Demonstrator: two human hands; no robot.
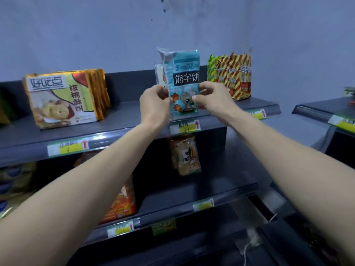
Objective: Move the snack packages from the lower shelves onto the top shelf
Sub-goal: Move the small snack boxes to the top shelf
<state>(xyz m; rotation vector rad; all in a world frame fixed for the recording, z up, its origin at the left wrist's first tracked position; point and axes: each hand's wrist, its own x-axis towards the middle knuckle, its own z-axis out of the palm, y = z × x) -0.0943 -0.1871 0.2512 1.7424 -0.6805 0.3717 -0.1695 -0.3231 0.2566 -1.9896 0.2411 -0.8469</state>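
Observation:
A light-blue biscuit package with a cartoon bear stands upright near the front of the top shelf. My left hand pinches its left edge and my right hand pinches its right edge. Another pale package stands right behind it, mostly hidden. On the shelf below, an orange-and-tan snack bag stands under the blue one, and an orange package sits to the left, partly hidden by my left forearm.
Gold-and-green biscuit packs stand in a row on the top shelf's left. Red-and-yellow striped bags stand on its right. More dim packages lie at lower left. A second shelf unit stands to the right.

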